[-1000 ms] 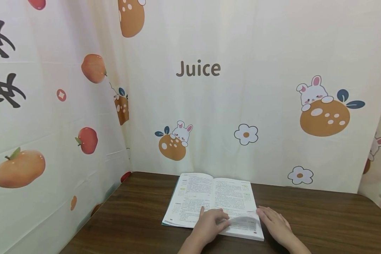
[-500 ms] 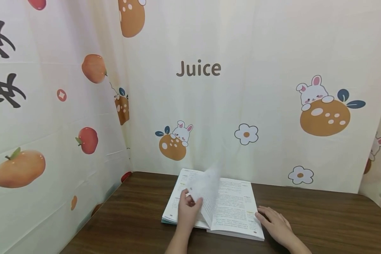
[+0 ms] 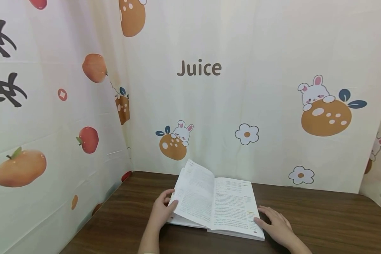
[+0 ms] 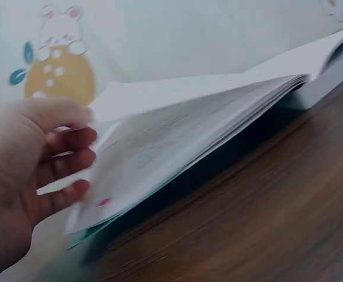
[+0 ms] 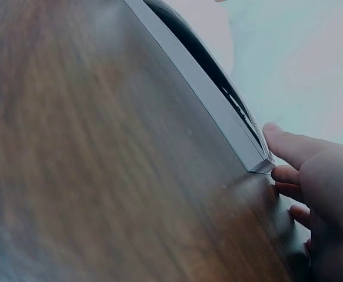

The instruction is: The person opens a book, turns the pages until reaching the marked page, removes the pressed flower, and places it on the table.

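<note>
An open book (image 3: 233, 203) with printed pages lies on the dark wooden table, near its far edge. My left hand (image 3: 162, 209) holds the outer edge of a raised page (image 3: 195, 192) on the book's left side. In the left wrist view, the curled fingers (image 4: 71, 161) are at that page's edge, and a teal cover (image 4: 95, 232) shows under the lower pages. My right hand (image 3: 277, 225) rests at the book's right edge, its thumb touching the page corner and its other fingers extended along the side.
The wooden table (image 3: 320, 211) extends to both sides of the book. Behind it hangs a pale curtain (image 3: 209, 106) printed with rabbits, fruit, flowers and the word "Juice". Another printed curtain (image 3: 50, 123) runs along the left side.
My left hand has moved from the right page over to the left, carrying a page across the spine; that page now leans over the left side. My right hand has stayed nearly still.
</note>
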`<control>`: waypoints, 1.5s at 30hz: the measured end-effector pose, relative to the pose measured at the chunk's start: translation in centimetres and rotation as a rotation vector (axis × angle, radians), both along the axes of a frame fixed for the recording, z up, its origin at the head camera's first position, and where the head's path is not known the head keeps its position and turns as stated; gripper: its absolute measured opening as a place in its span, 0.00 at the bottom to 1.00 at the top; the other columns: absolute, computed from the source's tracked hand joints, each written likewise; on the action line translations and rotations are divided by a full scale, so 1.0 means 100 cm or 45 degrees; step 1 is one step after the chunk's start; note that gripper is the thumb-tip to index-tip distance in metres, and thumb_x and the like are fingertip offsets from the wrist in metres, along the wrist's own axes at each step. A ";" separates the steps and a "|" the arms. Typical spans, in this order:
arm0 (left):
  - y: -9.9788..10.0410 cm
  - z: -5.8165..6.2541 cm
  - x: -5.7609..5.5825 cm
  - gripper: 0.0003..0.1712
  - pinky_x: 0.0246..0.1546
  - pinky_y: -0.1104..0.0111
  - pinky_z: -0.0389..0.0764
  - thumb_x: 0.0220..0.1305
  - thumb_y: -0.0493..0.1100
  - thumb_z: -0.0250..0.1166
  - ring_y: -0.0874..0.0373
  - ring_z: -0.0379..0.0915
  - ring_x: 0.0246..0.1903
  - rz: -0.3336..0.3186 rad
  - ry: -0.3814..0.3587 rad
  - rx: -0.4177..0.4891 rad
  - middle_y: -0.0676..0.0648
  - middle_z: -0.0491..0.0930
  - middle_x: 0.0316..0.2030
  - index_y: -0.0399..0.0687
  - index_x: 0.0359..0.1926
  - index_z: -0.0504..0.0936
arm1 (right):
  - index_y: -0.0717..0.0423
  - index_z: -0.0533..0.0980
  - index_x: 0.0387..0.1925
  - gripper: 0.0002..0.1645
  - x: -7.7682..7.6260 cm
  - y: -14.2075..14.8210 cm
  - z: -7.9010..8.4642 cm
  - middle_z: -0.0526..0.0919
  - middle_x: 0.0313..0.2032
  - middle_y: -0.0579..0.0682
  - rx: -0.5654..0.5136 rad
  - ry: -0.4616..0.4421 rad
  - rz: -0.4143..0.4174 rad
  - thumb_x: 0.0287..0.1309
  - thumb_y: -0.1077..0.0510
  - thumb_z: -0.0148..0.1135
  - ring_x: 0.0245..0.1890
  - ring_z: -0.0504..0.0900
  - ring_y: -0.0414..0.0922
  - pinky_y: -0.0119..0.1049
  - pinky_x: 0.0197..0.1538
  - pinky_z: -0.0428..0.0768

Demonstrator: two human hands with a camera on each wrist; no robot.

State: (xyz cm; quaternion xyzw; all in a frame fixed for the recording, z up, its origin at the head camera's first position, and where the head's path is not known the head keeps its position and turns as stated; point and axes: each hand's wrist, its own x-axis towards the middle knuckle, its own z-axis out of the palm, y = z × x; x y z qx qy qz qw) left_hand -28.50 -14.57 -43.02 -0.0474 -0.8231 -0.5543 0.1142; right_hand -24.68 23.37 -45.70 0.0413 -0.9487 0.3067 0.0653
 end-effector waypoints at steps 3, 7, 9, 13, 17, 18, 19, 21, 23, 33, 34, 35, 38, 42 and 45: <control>-0.008 -0.001 0.001 0.21 0.22 0.70 0.66 0.56 0.38 0.65 0.57 0.62 0.24 -0.040 -0.034 -0.172 0.50 0.67 0.22 0.43 0.52 0.76 | 0.61 0.70 0.57 0.39 0.000 0.000 0.001 0.66 0.60 0.66 0.010 -0.001 -0.002 0.55 0.36 0.56 0.62 0.55 0.68 0.69 0.56 0.47; -0.012 -0.005 0.002 0.18 0.23 0.69 0.64 0.57 0.39 0.65 0.58 0.61 0.25 -0.104 -0.086 -0.337 0.50 0.64 0.25 0.42 0.49 0.77 | 0.61 0.70 0.57 0.39 0.000 0.000 0.002 0.66 0.60 0.66 0.017 -0.010 -0.006 0.55 0.36 0.57 0.62 0.55 0.68 0.69 0.56 0.48; -0.012 -0.007 0.003 0.17 0.23 0.68 0.63 0.57 0.39 0.65 0.58 0.61 0.25 -0.121 -0.105 -0.397 0.50 0.64 0.26 0.43 0.48 0.77 | 0.61 0.70 0.57 0.39 0.000 0.000 0.003 0.66 0.60 0.66 0.022 -0.017 -0.007 0.54 0.36 0.57 0.62 0.55 0.68 0.69 0.57 0.48; -0.007 -0.008 0.004 0.13 0.26 0.65 0.64 0.55 0.41 0.66 0.56 0.62 0.27 -0.069 -0.089 -0.595 0.49 0.68 0.27 0.47 0.43 0.79 | 0.61 0.69 0.57 0.40 0.000 0.000 0.003 0.65 0.61 0.66 0.035 -0.023 -0.004 0.55 0.36 0.57 0.62 0.56 0.67 0.69 0.57 0.48; 0.004 -0.006 0.004 0.13 0.37 0.57 0.65 0.51 0.40 0.67 0.51 0.61 0.37 0.039 -0.030 -0.779 0.47 0.70 0.35 0.50 0.40 0.78 | 0.61 0.69 0.57 0.40 0.000 0.000 0.003 0.65 0.61 0.66 0.043 -0.022 -0.004 0.54 0.35 0.57 0.62 0.56 0.68 0.70 0.56 0.49; 0.008 -0.006 0.005 0.14 0.41 0.55 0.64 0.50 0.37 0.67 0.49 0.61 0.41 0.049 0.011 -0.812 0.46 0.70 0.38 0.49 0.40 0.78 | 0.61 0.69 0.57 0.40 0.000 0.000 0.003 0.65 0.61 0.66 0.042 -0.023 -0.004 0.54 0.35 0.57 0.62 0.56 0.68 0.70 0.55 0.50; 0.012 -0.006 0.004 0.15 0.44 0.53 0.64 0.49 0.35 0.65 0.48 0.61 0.44 0.050 0.058 -0.840 0.45 0.69 0.41 0.49 0.40 0.79 | 0.61 0.69 0.57 0.40 0.001 0.000 0.003 0.66 0.60 0.66 0.045 -0.020 -0.005 0.54 0.35 0.57 0.62 0.56 0.68 0.70 0.55 0.50; 0.023 -0.007 0.004 0.19 0.49 0.52 0.65 0.46 0.28 0.61 0.47 0.63 0.48 0.008 0.179 -0.888 0.45 0.71 0.44 0.48 0.41 0.79 | 0.61 0.69 0.57 0.40 0.001 0.000 0.002 0.66 0.60 0.66 0.048 -0.016 -0.004 0.54 0.35 0.57 0.62 0.56 0.68 0.71 0.54 0.51; 0.036 -0.008 0.005 0.21 0.54 0.53 0.66 0.47 0.26 0.59 0.48 0.65 0.53 -0.084 0.314 -0.957 0.47 0.74 0.47 0.48 0.43 0.80 | 0.61 0.69 0.57 0.40 0.001 0.000 0.002 0.66 0.60 0.66 0.046 -0.015 -0.002 0.54 0.35 0.57 0.62 0.56 0.68 0.71 0.53 0.52; 0.106 -0.006 0.022 0.15 0.60 0.66 0.65 0.63 0.37 0.55 0.65 0.63 0.60 -0.529 0.558 -1.070 0.61 0.75 0.53 0.57 0.47 0.81 | 0.61 0.69 0.57 0.40 0.000 -0.002 0.001 0.66 0.60 0.66 0.041 -0.018 -0.005 0.54 0.35 0.57 0.62 0.56 0.68 0.71 0.54 0.50; 0.109 -0.006 0.023 0.14 0.59 0.66 0.66 0.64 0.39 0.55 0.65 0.64 0.59 -0.529 0.583 -1.083 0.62 0.76 0.52 0.58 0.46 0.81 | 0.61 0.70 0.57 0.40 0.000 -0.002 0.001 0.66 0.60 0.66 0.036 -0.020 -0.005 0.54 0.35 0.57 0.62 0.56 0.67 0.71 0.54 0.50; 0.111 -0.007 0.023 0.13 0.58 0.64 0.67 0.64 0.40 0.55 0.65 0.65 0.58 -0.525 0.593 -1.088 0.62 0.76 0.51 0.59 0.45 0.81 | 0.61 0.70 0.57 0.40 0.000 -0.002 0.002 0.66 0.60 0.66 0.038 -0.020 -0.005 0.54 0.35 0.57 0.62 0.56 0.68 0.71 0.54 0.50; 0.112 -0.007 0.025 0.13 0.58 0.60 0.67 0.65 0.45 0.55 0.63 0.65 0.59 -0.538 0.553 -1.064 0.62 0.76 0.51 0.58 0.47 0.81 | 0.61 0.70 0.57 0.40 0.001 -0.002 0.002 0.66 0.61 0.66 0.035 -0.026 -0.006 0.54 0.35 0.57 0.62 0.55 0.67 0.71 0.54 0.49; 0.111 -0.008 0.026 0.18 0.59 0.53 0.64 0.65 0.56 0.54 0.60 0.62 0.61 -0.607 0.415 -0.973 0.60 0.74 0.54 0.57 0.50 0.80 | 0.61 0.69 0.57 0.40 0.001 -0.002 0.003 0.65 0.61 0.66 0.035 -0.030 -0.007 0.54 0.36 0.57 0.62 0.55 0.67 0.71 0.54 0.49; 0.114 -0.008 0.027 0.24 0.60 0.50 0.60 0.60 0.63 0.56 0.58 0.60 0.63 -0.629 0.323 -0.953 0.60 0.73 0.56 0.57 0.51 0.80 | 0.61 0.69 0.58 0.40 0.002 -0.001 0.003 0.65 0.61 0.66 0.021 -0.041 0.004 0.54 0.36 0.57 0.63 0.54 0.68 0.71 0.54 0.48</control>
